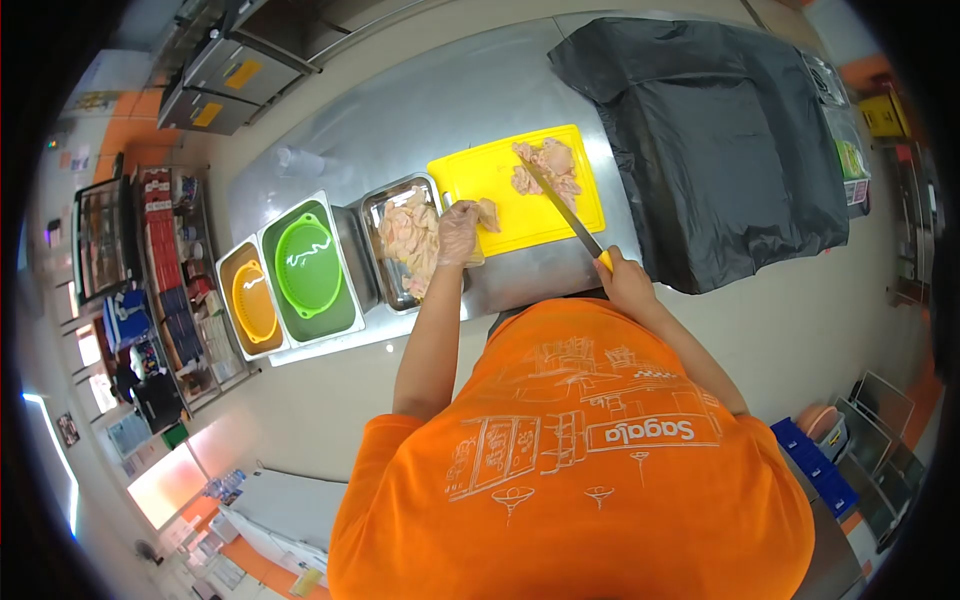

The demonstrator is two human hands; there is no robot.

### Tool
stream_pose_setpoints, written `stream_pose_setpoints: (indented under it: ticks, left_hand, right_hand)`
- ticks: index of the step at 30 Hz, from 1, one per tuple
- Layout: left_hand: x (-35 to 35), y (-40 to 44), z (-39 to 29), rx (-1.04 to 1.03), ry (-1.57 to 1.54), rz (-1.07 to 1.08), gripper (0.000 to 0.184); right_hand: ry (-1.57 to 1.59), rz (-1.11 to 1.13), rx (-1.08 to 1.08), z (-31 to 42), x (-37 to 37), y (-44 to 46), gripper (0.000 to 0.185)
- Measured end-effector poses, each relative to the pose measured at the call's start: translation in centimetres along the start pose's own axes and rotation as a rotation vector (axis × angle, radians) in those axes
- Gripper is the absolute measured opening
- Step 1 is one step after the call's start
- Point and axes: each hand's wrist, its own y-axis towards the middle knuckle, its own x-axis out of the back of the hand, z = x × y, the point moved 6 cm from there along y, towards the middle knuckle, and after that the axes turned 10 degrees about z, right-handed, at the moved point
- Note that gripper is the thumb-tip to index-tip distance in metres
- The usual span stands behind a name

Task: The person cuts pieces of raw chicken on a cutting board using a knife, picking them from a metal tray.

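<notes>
My left hand [459,234], in a clear plastic glove, is closed on a piece of raw chicken [488,214] over the left end of a yellow cutting board [520,229]. My right hand [630,284] grips the yellow handle of a long knife [566,212]. Its blade points away from me across the board, with the tip by a pile of cut raw chicken [556,160]. Just left of the board stands a metal tray [371,212] full of chicken pieces [408,236]. The fingertips of my left hand are partly hidden.
Further left are metal pans with a green basket [308,266] and an orange basket [254,301]. A black plastic sheet [720,150] covers something to the right of the board. Everything stands on a steel table [400,110]; metal drawers [228,80] are beyond it.
</notes>
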Motion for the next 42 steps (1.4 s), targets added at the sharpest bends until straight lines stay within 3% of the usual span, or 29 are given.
stream_pose_setpoints:
  ticks: [4,7,10,13,14,16,19,22,25,42]
  left_hand:
    - [-2.2,0.0,-5.0,-0.056,-0.051,0.012,0.018]
    - [-3.3,2.2,-4.2,-0.079,0.03,0.048,0.02]
    - [-4.4,3.5,-2.3,0.151,0.216,0.058,0.024]
    - [-3.6,4.6,0.5,0.222,0.597,0.015,0.025]
    - [-3.5,4.7,1.5,0.267,0.596,0.014,0.028]
    - [-4.3,3.0,-3.5,0.359,0.595,0.01,0.032]
    - [-2.9,3.9,-0.2,0.188,0.859,-0.157,0.043]
    - [-2.1,3.6,0.7,0.248,0.822,-0.165,0.051]
    - [-1.6,2.7,-0.3,0.311,0.783,-0.161,0.046]
    - [0.2,0.9,-0.3,0.362,0.78,-0.184,0.058]
  right_hand:
    - [0.037,-0.004,-0.006,0.2,0.4,-0.1,0.037]
    - [0.047,-0.005,-0.002,0.1,0.3,0.1,0.037]
    - [0.026,-0.015,0.009,0.0,-0.3,0.3,0.036]
    - [-0.002,0.007,0.017,0.5,-0.7,0.0,0.036]
    - [-0.011,0.02,0.019,0.8,-0.7,0.0,0.036]
    - [-0.02,0.068,0.02,1.3,-1.0,-0.1,0.036]
    - [-0.056,0.12,0.016,1.4,-2.1,0.1,0.036]
    - [-0.09,0.105,-0.03,0.9,-2.7,0.3,0.035]
    - [-0.108,0.106,-0.062,1.1,-2.5,0.3,0.035]
    - [-0.18,0.178,-0.022,5.0,-1.4,1.1,0.035]
